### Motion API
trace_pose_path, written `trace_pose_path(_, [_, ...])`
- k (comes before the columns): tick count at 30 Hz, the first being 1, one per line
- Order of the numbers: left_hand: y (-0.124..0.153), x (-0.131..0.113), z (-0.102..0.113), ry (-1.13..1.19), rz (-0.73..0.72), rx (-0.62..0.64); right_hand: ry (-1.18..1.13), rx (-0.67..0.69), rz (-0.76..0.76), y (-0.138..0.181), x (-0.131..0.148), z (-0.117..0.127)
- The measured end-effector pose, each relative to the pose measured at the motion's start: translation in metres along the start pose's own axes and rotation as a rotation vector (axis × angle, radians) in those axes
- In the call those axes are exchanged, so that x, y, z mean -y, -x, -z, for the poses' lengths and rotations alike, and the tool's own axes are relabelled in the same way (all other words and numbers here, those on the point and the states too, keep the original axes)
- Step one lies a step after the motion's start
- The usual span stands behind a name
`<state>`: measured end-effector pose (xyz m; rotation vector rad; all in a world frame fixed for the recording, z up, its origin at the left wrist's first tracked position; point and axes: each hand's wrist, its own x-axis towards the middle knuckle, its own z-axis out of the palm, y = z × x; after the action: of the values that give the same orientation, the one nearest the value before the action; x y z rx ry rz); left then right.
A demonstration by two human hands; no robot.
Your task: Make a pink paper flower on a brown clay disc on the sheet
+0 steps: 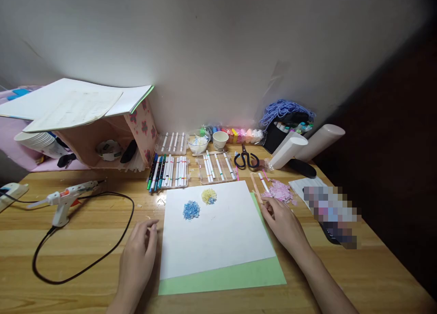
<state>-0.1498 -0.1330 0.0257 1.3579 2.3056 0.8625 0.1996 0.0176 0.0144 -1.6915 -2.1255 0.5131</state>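
Note:
A white sheet of paper (218,241) lies over a green sheet (221,277) on the wooden table. On it sit a blue clump of small shreds (191,210) and a yellow clump (208,195) with a bit of blue at its edge. My left hand (138,250) rests beside the paper's left edge, fingers loosely bent and apart from the thumb, holding nothing. At the right edge, my right hand (282,218) has its fingers closed at the near end of a flat wooden stick (256,186). Pink shreds (280,191) lie just beyond that hand.
A hot glue gun (68,198) with a looping black cord stands left. Behind the paper are marker trays (218,168), black-handled scissors (246,159), a paper cup (220,140) and a bowl (198,144). White bottles (290,151) and a blurred-out object (332,214) are right.

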Motion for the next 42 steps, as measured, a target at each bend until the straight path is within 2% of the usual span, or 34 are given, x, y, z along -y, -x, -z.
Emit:
trace_pose_path(3, [-0.013, -0.022, -0.013, -0.032, -0.315, -0.024, 0.021, -0.030, 0.198, -0.007, -0.001, 0.007])
trace_pose_path(6, [-0.031, -0.049, -0.036, -0.125, -0.626, 0.100, 0.048, -0.023, 0.270, -0.025, -0.007, 0.014])
trace_pose_path(9, [-0.054, -0.073, -0.062, -0.186, -0.819, 0.205, 0.088, -0.046, 0.283, -0.050, -0.017, 0.023])
trace_pose_path(11, [-0.068, -0.085, -0.078, -0.213, -0.871, 0.254, 0.102, -0.075, 0.280, -0.065, -0.022, 0.030])
trace_pose_path(15, [-0.081, -0.095, -0.096, -0.264, -0.887, 0.312, 0.084, -0.091, 0.294, -0.080, -0.026, 0.038])
trace_pose_path(19, [-0.080, -0.093, -0.099, -0.288, -0.887, 0.323, 0.060, -0.049, 0.301, -0.081, -0.027, 0.037])
trace_pose_path(26, [-0.084, -0.093, -0.097, -0.279, -0.950, 0.320, 0.135, -0.085, 0.025, -0.110, -0.033, 0.033])
trace_pose_path(31, [-0.085, -0.098, -0.094, -0.264, -0.959, 0.318, 0.129, -0.127, -0.161, -0.134, -0.030, 0.017])
trace_pose_path(34, [-0.084, -0.098, -0.092, -0.272, -0.952, 0.330, 0.073, -0.178, -0.221, -0.142, -0.029, 0.011])
trace_pose_path(39, [-0.084, -0.098, -0.094, -0.255, -0.965, 0.289, -0.101, -0.258, -0.189, -0.143, -0.029, 0.022])
trace_pose_path(42, [-0.082, -0.113, -0.090, -0.186, -0.983, 0.224, -0.207, -0.296, -0.094, -0.130, -0.015, 0.038])
